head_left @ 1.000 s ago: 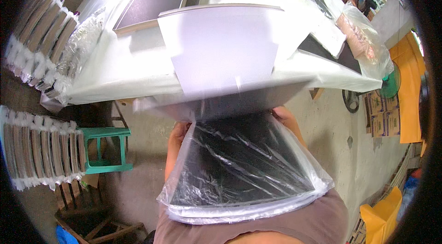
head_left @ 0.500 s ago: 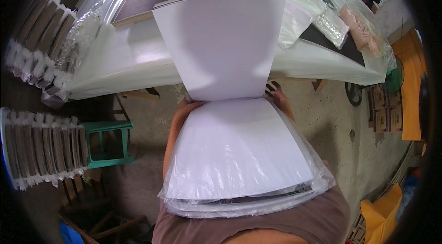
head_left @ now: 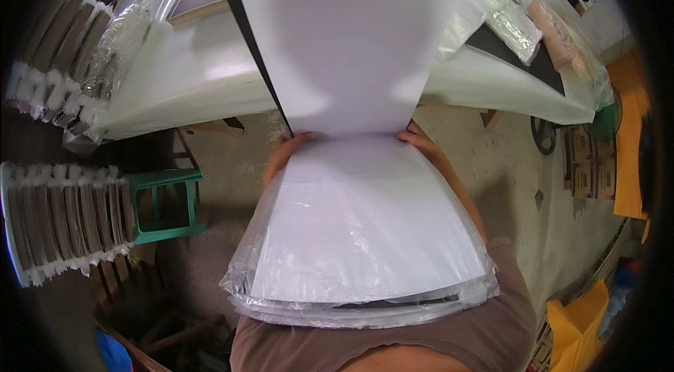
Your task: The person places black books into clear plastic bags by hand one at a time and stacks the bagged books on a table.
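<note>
The clear plastic bag (head_left: 365, 228), with a white sheet visible inside, lies before the person, its near end against the brown shirt (head_left: 302, 345), probably so the body supports it. The left hand (head_left: 284, 152) pinches its far left corner, thumb above; the right hand (head_left: 421, 140) pinches the opposite corner. Gripping both sides perhaps keeps this end spread flat. Beyond the hands, another white sheet (head_left: 344, 45) rises before the bench (head_left: 196, 84), a dark board (head_left: 254, 52) showing behind its left edge; whether they touch the bench, I cannot tell.
</note>
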Demonstrator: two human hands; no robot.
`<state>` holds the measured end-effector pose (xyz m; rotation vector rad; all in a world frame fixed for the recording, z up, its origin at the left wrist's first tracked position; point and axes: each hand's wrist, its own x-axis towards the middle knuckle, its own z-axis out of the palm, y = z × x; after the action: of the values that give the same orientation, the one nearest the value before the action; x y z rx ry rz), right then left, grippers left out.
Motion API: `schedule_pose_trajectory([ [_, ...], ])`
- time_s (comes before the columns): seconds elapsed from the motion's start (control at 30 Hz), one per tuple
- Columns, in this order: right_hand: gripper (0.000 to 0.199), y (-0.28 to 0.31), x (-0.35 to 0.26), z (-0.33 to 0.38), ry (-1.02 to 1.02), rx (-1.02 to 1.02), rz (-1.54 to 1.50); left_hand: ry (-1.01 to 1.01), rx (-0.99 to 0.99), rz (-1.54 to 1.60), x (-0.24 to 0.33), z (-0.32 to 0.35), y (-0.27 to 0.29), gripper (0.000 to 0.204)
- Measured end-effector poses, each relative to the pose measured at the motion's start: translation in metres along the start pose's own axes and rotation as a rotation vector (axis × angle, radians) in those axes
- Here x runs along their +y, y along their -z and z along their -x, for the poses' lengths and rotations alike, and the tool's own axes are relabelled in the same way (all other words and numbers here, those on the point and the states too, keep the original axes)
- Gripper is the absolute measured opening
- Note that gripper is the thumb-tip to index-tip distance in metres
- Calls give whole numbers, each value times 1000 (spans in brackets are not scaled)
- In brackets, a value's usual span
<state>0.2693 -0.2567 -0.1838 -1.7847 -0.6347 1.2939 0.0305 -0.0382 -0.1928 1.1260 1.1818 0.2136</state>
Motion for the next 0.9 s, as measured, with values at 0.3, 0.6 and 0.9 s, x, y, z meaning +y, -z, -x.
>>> schedule_pose_trajectory([
  [0.3,37,53,-49,57,82,108,597,-570,-268,647,102,86,57,84],
  [0.6,47,-50,-239,110,1042,116,333,-758,-780,444,173,155,-27,101],
  [0.9,11,-68,-222,73,889,170,-208,-940,-273,152,156,133,-37,24],
])
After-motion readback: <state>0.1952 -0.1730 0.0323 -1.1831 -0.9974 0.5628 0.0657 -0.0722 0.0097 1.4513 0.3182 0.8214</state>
